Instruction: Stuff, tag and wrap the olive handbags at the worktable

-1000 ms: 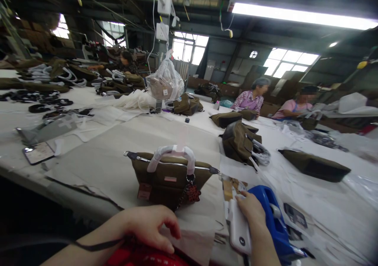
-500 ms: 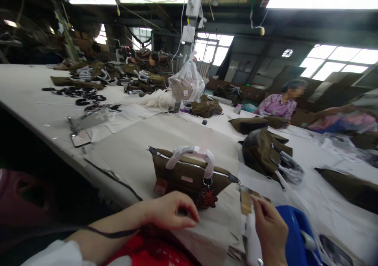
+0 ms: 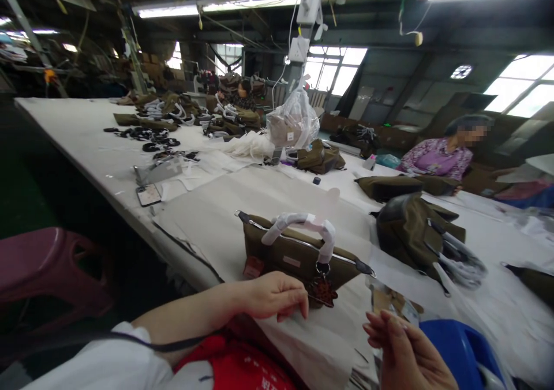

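An olive-green handbag (image 3: 281, 257) stands upright on the paper-covered table, its handle (image 3: 298, 221) wrapped in white. A dark red-and-black charm (image 3: 322, 292) hangs from a ring at the handle's right base. A brown tag (image 3: 253, 267) shows at the bag's lower left. Just in front of the bag is my left hand (image 3: 277, 295), fingers loosely bent and nothing seen in them. My right hand (image 3: 409, 349), lower right, has thumb and fingertips drawn together in a pinch; whatever they hold, if anything, is too small to make out.
More olive bags (image 3: 407, 234) lie to the right, and a blue plastic object (image 3: 463, 349) sits beside my right hand. A phone (image 3: 148, 194) lies at left. Bag parts (image 3: 160, 110) are heaped farther back. A co-worker (image 3: 437, 153) sits across the table. A stool (image 3: 38, 263) stands at left.
The view has swung left, so the scene sits farther right. My left hand's fingers have curled downward near the bag's front. My right hand has turned, keeping its fingertips together.
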Tool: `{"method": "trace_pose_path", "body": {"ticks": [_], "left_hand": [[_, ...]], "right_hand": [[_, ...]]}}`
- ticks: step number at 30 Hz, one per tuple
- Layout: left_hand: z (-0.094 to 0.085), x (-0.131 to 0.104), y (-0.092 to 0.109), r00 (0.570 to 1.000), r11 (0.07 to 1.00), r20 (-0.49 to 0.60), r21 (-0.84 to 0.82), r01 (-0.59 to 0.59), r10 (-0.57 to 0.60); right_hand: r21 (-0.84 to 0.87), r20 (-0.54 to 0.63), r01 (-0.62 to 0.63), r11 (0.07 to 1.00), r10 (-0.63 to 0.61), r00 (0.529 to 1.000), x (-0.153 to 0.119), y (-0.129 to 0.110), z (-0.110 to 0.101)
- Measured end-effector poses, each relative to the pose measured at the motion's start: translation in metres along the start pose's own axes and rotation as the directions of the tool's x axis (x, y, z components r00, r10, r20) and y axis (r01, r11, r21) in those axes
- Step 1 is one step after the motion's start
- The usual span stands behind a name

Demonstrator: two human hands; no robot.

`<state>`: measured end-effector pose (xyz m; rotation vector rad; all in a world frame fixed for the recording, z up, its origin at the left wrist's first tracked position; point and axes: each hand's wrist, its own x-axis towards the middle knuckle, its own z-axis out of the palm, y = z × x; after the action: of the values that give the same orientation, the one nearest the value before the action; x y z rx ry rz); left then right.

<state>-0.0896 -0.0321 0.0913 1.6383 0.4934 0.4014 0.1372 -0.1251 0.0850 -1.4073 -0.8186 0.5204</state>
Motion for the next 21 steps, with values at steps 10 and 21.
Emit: {"method": "trace_pose_path", "body": {"ticks": [10,21], "left_hand": [[0.005,0.003,0.001,0.996,0.929,0.030,0.363,0.066,-0.082],[0.008,0.012,0.004,0.875,0.889,-0.445,0.456,0.041,0.188]], "right_hand": [[-0.327,0.616,0.832,0.447,-0.567,0.547,-0.019,-0.004,0.014],[-0.434,0.485,0.641,0.633,-0.436,0.758,0.009,0.025,0.008]]}}
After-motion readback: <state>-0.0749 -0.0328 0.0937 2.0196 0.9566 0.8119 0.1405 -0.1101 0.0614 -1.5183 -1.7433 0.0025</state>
